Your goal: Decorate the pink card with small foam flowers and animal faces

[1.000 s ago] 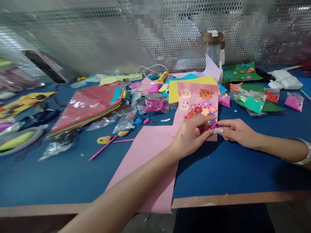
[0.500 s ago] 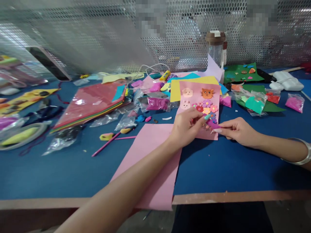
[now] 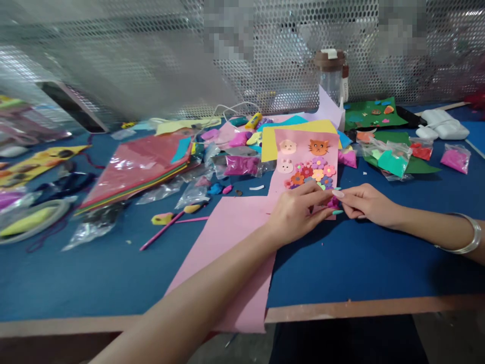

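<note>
magenta clay (image 3: 333, 202), as i read it from my distant seat: a small lump, held on the right side of the scene above the near right corner of a decorated pink card (image 3: 300, 151). my left hand (image 3: 293, 210) reaches over the card, thumb and fingers clamped on the lump from the left. my right hand (image 3: 373, 202) meets it from the right, thumb and finger pinched on that edge; how much clay sits in the pinch is hidden behind the fingertips.

i judge it light and soft, ready to dent under the long nails and perhaps a little tacky rather than slippery. i'd take hold with the flat of the fingertips at its left and right edges, gently, since a hard squeeze would flatten it or leave marks. the card looks thin and floppy; its bare left margin seems the safest place to steady it, clear of the clustered flowers (image 3: 305, 172) and the orange cat face (image 3: 319, 146), which i'd treat as easy to smear.

a plain pink sheet (image 3: 227, 242) runs under my left forearm to the near edge of the bench (image 3: 359, 268). farther off, left of the card, lies a bag of magenta material (image 3: 241, 165); another pink bag (image 3: 455, 157) sits far right.
</note>
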The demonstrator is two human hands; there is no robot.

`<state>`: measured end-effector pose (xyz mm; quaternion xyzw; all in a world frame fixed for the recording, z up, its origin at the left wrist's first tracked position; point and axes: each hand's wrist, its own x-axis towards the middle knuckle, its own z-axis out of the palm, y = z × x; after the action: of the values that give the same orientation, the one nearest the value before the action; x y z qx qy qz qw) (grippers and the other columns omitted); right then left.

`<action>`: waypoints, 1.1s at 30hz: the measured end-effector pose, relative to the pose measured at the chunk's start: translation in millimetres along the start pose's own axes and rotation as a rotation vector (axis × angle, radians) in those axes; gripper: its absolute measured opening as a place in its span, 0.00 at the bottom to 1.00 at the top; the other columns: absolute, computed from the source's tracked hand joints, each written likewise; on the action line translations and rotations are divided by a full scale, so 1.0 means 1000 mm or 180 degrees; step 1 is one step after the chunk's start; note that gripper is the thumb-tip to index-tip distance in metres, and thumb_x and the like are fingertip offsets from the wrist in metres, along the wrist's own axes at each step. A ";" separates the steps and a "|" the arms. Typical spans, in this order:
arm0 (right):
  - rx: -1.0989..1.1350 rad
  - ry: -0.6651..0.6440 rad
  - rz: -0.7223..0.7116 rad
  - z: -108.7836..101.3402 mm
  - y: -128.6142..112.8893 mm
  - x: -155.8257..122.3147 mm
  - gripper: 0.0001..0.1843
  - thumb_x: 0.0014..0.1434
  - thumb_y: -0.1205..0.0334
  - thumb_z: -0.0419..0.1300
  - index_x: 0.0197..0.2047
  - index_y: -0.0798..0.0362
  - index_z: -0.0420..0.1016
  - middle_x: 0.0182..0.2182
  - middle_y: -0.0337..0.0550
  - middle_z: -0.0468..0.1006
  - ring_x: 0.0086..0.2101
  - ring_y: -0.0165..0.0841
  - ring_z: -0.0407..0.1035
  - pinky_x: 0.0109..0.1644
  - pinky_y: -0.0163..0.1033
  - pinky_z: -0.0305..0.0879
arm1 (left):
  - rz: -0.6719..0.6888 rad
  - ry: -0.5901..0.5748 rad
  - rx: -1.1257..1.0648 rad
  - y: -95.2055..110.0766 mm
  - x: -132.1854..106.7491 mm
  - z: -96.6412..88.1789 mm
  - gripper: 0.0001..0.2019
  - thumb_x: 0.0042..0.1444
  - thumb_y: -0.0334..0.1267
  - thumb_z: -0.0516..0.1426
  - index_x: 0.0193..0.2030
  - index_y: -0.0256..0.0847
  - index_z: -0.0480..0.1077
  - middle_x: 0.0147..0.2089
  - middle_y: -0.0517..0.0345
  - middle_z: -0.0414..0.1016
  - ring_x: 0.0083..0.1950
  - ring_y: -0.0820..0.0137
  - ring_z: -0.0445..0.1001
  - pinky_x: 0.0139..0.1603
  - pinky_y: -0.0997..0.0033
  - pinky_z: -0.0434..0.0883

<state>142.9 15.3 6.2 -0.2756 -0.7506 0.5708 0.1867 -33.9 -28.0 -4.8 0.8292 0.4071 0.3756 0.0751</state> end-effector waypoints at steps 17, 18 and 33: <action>-0.0184 -0.0109 0.0076 -0.001 -0.002 -0.001 0.17 0.53 0.55 0.55 0.20 0.59 0.66 0.12 0.30 0.53 0.15 0.19 0.45 0.18 0.30 0.40 | -0.0030 0.0495 0.0281 0.004 0.002 -0.008 0.13 0.57 0.34 0.48 0.24 0.35 0.66 0.20 0.60 0.62 0.22 0.79 0.59 0.21 0.79 0.59; -0.0064 -0.0051 0.0126 -0.001 -0.002 -0.001 0.16 0.53 0.55 0.55 0.22 0.59 0.67 0.11 0.29 0.53 0.15 0.19 0.44 0.17 0.30 0.40 | -0.0113 0.0557 0.0220 0.002 0.002 -0.010 0.12 0.58 0.34 0.48 0.26 0.34 0.68 0.21 0.60 0.63 0.23 0.78 0.60 0.23 0.79 0.60; -0.0048 -0.0188 0.0138 -0.001 0.005 0.000 0.28 0.54 0.39 0.45 0.22 0.58 0.61 0.12 0.30 0.52 0.14 0.19 0.43 0.16 0.30 0.39 | 0.0647 0.0159 0.0866 -0.002 -0.001 0.000 0.10 0.55 0.41 0.53 0.37 0.37 0.70 0.37 0.53 0.69 0.24 0.81 0.65 0.23 0.80 0.65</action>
<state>144.2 16.6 1.8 -0.2762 -0.7539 0.5769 0.1499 -35.2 -27.9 -6.4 0.8590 0.3700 0.3432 -0.0864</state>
